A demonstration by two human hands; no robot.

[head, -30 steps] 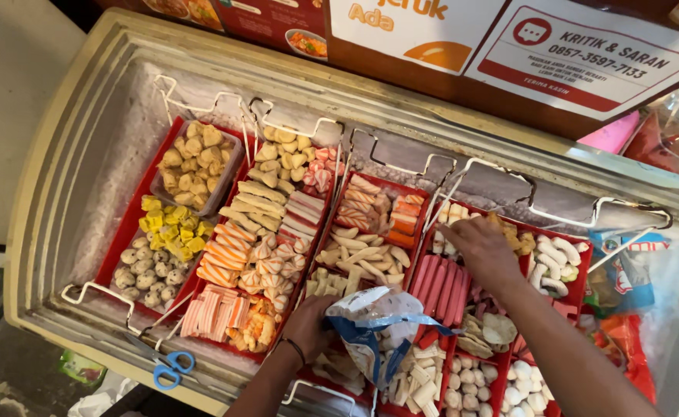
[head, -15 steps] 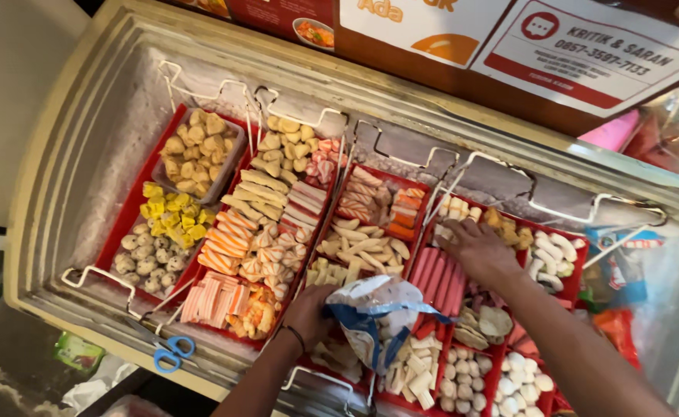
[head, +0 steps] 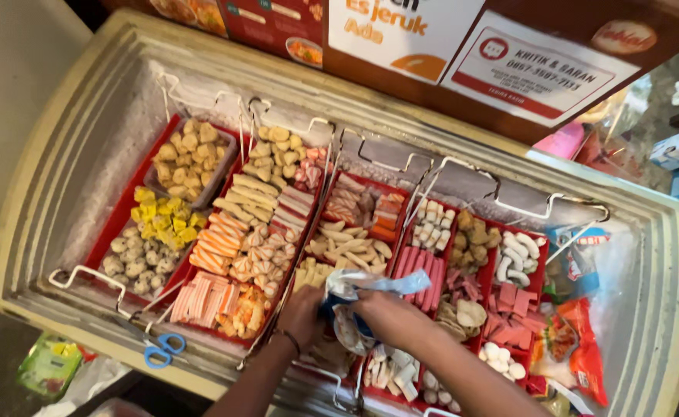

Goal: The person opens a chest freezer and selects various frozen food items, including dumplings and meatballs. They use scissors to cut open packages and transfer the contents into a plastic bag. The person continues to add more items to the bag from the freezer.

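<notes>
Holding the bag (head: 370,297) over the freezer (head: 69,201), left hand (head: 302,313) and right hand (head: 389,315) both gripping it shut, next comes careful tipping

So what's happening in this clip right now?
A person leans over an open chest freezer filled with red trays of sorted frozen snacks: balls, sticks and pink sausages. Both hands are on a white and blue plastic bag held above the trays near the front edge, the left hand gripping its side and the right hand at its opening. Blue-handled scissors lie on the freezer's front rim.
</notes>
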